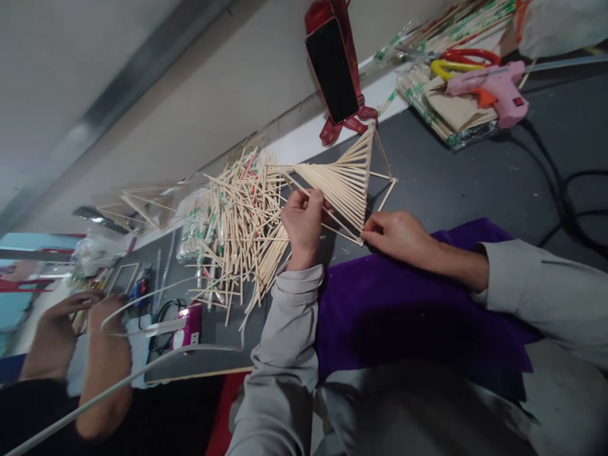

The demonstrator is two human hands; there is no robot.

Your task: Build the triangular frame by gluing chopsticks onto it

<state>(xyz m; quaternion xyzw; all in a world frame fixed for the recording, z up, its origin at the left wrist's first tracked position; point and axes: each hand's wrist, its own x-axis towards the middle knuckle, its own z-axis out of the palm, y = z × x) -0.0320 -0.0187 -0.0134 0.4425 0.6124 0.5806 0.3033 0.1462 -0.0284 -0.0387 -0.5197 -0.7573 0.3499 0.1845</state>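
Note:
A framework of pale wooden sticks [349, 183] stands on the dark table, one side filled by a twisted fan of sticks laid side by side. My left hand [304, 221] is closed at the near left side of this framework, pinching a wooden stick; the fingertips are partly hidden. At its lower right corner, my right hand [403, 237] pinches the end of a stick between thumb and fingers. Left of my left hand lies a big heap of loose wooden sticks [242, 218], like disposable chopsticks. Some in the heap have green-printed wrappers.
A pink glue gun [510, 95] rests on wrapped sticks, beside scissors [456, 63] with red and yellow handles. A phone [332, 69] leans at the back. Purple cloth [380, 304] covers the near edge. Another person's arms [102, 342] and a magenta power block [190, 323] are at left.

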